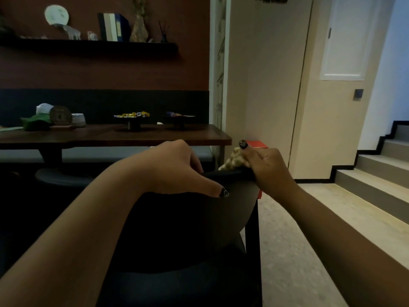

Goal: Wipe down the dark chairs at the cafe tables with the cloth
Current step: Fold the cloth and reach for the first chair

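Behind the chair I see a dark wooden surface (115, 135) carrying two small stands of wrapped sweets (132, 115), with a shelf (88, 44) of ornaments on the reddish wall above and pale steps (371, 173) off to my right. Close in front of me stands the dark chair (188, 229), its curved backrest facing me. My left hand (174, 167) grips the top edge of that backrest, fingers curled over the far side and thumb lying down the near face. My right hand (269, 167) sits at the right end of the same top edge, its fingers clamped on the cloth (234, 160), a pale patterned wad bunched under the hand and pressed against the rail. The cloth sticks out to the left of my right fingers, between the two hands.
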Motion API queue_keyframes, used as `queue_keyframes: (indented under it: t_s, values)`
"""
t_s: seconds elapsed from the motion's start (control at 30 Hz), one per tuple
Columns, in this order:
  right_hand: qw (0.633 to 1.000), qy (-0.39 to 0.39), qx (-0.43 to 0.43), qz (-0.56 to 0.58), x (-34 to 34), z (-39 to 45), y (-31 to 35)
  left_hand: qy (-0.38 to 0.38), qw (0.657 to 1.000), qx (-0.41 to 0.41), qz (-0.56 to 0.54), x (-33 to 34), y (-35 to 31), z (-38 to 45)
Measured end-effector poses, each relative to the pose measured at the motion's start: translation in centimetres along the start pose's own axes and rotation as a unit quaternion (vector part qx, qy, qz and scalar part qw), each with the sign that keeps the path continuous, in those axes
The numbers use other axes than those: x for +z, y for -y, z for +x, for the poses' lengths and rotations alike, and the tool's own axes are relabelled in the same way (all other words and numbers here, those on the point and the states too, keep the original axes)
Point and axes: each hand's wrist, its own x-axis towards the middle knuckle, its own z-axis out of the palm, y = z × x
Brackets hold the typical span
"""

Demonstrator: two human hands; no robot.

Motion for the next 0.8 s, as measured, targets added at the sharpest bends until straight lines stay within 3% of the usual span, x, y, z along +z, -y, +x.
queue_keyframes:
  t_s: [0.1,0.27,0.43,0.53,0.67,0.8]
  values:
    - [0.998,0.017,-0.053,-0.012,1.5,-0.7,2.0,-0.003,1.0,-0.004,0.0,-0.1,-0.1,-0.1]
    - [0.989,0.128,-0.054,-0.055,-0.7,-0.7,2.4,-0.045,0.998,0.049,0.021,0.0,-0.2,-1.7]
    - [0.995,0.074,-0.052,-0.05,0.1,-1.2,2.4,-0.092,0.982,0.011,0.162,-0.5,2.7,-5.3]
    - [0.996,0.044,-0.072,-0.039,1.3,-1.6,3.1,-0.161,0.967,0.038,0.192,0.5,3.1,-5.7]
    - [0.991,0.031,-0.11,-0.072,3.4,-2.0,5.2,-0.159,0.98,0.067,0.101,0.2,3.4,-5.6]
    - [0.989,0.06,-0.108,-0.085,5.1,-2.1,7.0,-0.21,0.962,0.171,-0.023,0.4,4.3,-5.9]
